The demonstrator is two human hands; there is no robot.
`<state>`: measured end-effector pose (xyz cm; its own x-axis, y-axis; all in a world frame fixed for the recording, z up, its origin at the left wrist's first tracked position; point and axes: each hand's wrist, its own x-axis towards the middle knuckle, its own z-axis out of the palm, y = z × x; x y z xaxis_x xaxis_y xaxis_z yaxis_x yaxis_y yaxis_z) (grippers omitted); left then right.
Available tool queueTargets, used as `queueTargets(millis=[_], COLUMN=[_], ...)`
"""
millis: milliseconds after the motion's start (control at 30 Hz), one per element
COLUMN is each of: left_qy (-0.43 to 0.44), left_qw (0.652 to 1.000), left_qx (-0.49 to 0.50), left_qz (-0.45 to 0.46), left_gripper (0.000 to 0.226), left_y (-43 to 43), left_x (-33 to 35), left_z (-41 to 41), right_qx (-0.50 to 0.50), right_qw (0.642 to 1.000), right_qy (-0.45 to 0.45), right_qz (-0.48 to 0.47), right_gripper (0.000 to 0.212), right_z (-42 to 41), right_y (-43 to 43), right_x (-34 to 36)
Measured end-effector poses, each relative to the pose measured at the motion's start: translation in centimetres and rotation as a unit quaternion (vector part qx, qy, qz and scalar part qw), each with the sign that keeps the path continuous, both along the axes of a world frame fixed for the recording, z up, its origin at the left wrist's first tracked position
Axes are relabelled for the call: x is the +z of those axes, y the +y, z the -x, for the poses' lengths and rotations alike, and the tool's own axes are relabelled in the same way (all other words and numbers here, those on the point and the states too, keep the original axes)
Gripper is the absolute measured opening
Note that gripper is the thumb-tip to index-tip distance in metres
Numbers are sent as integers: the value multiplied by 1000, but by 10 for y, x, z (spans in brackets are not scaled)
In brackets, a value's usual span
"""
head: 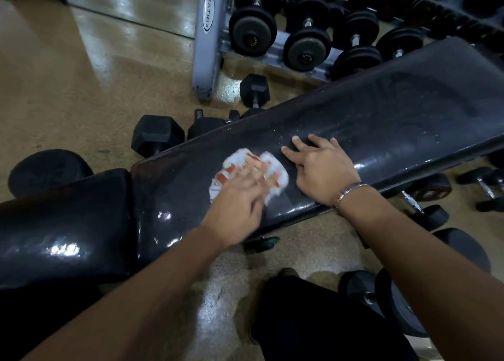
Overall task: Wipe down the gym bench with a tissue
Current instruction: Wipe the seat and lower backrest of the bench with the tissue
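Two flat hands, left hand point(240, 194) blurred on half-hidden tissue point(236, 157), right hand point(319, 168) on bench point(381, 110)

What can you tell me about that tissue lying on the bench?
The tissue is white with orange-red print, crumpled and spread flat on the black padded gym bench, near the end of its long pad. The left hand presses on it with straight fingers, hiding its middle. The right hand rests on the bench close beside it; whether they touch is unclear.
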<state>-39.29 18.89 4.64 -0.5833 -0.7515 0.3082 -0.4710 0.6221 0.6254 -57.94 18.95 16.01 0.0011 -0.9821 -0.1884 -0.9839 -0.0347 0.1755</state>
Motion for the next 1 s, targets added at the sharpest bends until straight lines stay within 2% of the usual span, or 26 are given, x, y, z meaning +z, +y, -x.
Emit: queueTargets(millis=[67, 133, 233, 267, 300, 433, 467, 500, 600, 633, 733, 800, 833, 933, 1000], left_qy=[-14, -23, -1, 8, 9, -10, -11, -10, 20, 24, -7, -23, -19, 21, 30], left_qw=[992, 986, 1000, 998, 998, 987, 985, 989, 999, 999, 990, 981, 986, 1000, 999], left_qx=[-120, -154, 11, 53, 53, -142, -153, -126, 45, 46, -118, -164, -141, 8, 12], left_qz=[47, 65, -4, -21, -18, 73, 81, 73, -13, -11, 77, 102, 90, 8, 13], left_gripper=[48, 46, 48, 49, 49, 48, 48, 48, 48, 50, 58, 57, 55, 47, 48], left_y=[9, -12, -21, -13, -2, 11, 0, -12, -12, -2, 21, 3, -6, -4, 16], left_x=[-5, -6, -3, 0, 0, -9, -10, -10, -2, -2, -11, -13, -12, -3, -2], left_z=[-15, -28, -11, 0, 9, -13, -20, -23, -2, 8, 4, -11, -12, 4, 19], right_qx=[2, -3, -7, -6, -5, 3, 2, 1, -2, -1, 5, 3, 2, 2, 2], right_qw=[1000, 1000, 1000, 1000, 1000, 1000, 1000, 1000, 1000, 1000, 1000, 1000, 1000, 1000, 1000], right_qy=[-3, -13, -9, -6, -4, -2, -5, -7, -7, -5, 0, -3, -5, -16, -23], right_qz=[-9, -17, -11, -9, -9, -10, -10, -10, -2, -2, -7, -11, -11, -2, -3], right_gripper=[58, 60, 61, 61, 61, 60, 60, 60, 60, 60, 59, 59, 59, 59, 58], right_z=[1, 2, 0, 0, 0, 2, 3, 3, 2, 2, 3, 4, 4, 4, 6], right_y=[-1, -3, -2, -1, -1, -2, -2, -2, -1, -1, -1, -2, -2, -2, -3], right_x=[2, 5, 5, 4, 4, 4, 4, 4, 3, 3, 3, 5, 6, 3, 2])
